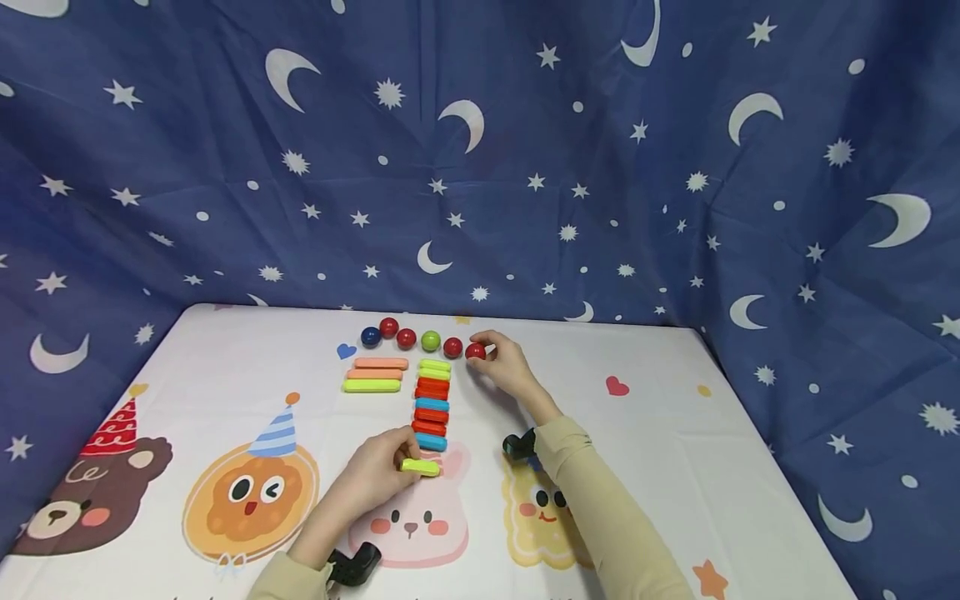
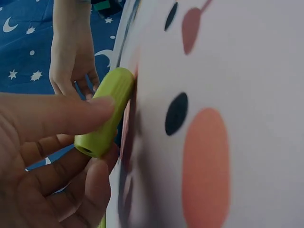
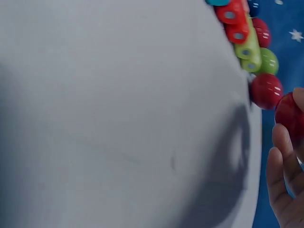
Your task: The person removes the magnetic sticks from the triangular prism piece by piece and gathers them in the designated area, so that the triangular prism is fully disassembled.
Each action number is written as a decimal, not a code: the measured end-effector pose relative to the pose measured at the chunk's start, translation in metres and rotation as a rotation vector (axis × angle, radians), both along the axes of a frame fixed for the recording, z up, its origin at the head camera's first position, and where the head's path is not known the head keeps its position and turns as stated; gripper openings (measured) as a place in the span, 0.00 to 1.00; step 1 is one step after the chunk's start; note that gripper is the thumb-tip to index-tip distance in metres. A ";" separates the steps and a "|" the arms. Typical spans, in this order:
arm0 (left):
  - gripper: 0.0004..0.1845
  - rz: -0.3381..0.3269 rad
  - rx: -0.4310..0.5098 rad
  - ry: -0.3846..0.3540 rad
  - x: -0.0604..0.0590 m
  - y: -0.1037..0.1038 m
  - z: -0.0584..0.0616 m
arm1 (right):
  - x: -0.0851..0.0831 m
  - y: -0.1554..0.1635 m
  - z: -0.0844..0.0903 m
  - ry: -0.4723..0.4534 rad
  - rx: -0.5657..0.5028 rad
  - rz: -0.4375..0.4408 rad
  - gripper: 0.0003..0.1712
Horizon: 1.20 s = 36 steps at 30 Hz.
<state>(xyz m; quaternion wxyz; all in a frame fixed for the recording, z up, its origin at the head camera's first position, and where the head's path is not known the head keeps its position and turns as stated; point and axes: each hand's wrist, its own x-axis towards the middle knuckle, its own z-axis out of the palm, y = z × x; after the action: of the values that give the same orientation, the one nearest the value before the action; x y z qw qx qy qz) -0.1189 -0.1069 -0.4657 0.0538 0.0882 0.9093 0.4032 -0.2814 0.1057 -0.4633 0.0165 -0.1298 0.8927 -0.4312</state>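
Table (image 1: 675, 433) under cartoon-print cloth, star-and-moon backdrop (image 1: 525, 150) behind. Centre: column of coloured sticks (image 1: 431, 408), three more sticks (image 1: 375, 375) left of it, row of balls (image 1: 412, 337) along far end. Left hand (image 1: 371, 475) pinches yellow-green stick (image 1: 420, 467) between thumb and fingers, at column's near end, just below blue stick. Right hand (image 1: 510, 367) curls fingertips round red ball (image 1: 476, 351) at row's right end. Stick looks rigid, light, smooth plastic: best gripped mid-length across its sides. Ball glossy, likely to roll; cradle from both sides.
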 end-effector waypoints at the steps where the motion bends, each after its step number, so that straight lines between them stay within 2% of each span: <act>1: 0.15 0.003 -0.018 0.011 0.000 0.001 -0.001 | -0.001 -0.002 -0.002 -0.005 0.016 -0.007 0.21; 9: 0.16 0.048 -0.103 0.080 0.000 0.004 -0.004 | -0.005 -0.010 -0.010 -0.030 0.102 -0.067 0.20; 15: 0.15 0.079 -0.153 0.079 -0.001 0.004 -0.002 | -0.005 -0.014 -0.010 -0.031 0.106 -0.072 0.21; 30: 0.14 0.137 -0.153 0.071 -0.005 0.005 0.000 | -0.003 -0.007 -0.011 -0.039 0.088 -0.105 0.24; 36: 0.12 0.142 -0.141 0.052 -0.007 -0.002 0.007 | -0.001 0.004 -0.004 -0.025 0.056 -0.099 0.23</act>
<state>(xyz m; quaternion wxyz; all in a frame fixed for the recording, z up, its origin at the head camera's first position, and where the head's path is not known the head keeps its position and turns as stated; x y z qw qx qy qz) -0.1261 -0.1089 -0.4587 0.0077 0.0299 0.9405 0.3385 -0.2824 0.1098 -0.4677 0.0098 -0.0796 0.9096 -0.4077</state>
